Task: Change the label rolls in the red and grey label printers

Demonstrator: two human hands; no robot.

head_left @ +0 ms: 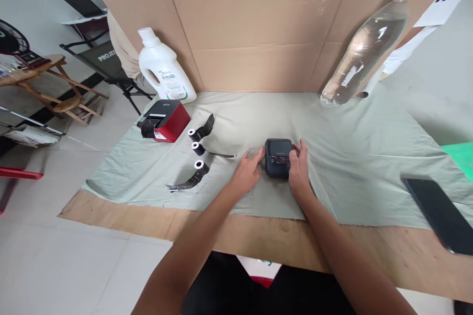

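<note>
A small black label printer (278,156) sits on the pale green cloth (347,157) near the middle of the table. My left hand (247,171) rests against its left side, fingers together and touching the casing. My right hand (300,167) wraps around its right side, thumb on the front where a dark strip of tape shows at the slot. To the left lie three small rolls of black tape (198,150), each partly unwound.
A red and black printer (164,119) and a white detergent jug (163,66) stand at the back left. A clear water bottle (364,47) leans on the cardboard backdrop (258,24). A dark phone (441,214) lies at the right. Chairs and a fan stand off to the left.
</note>
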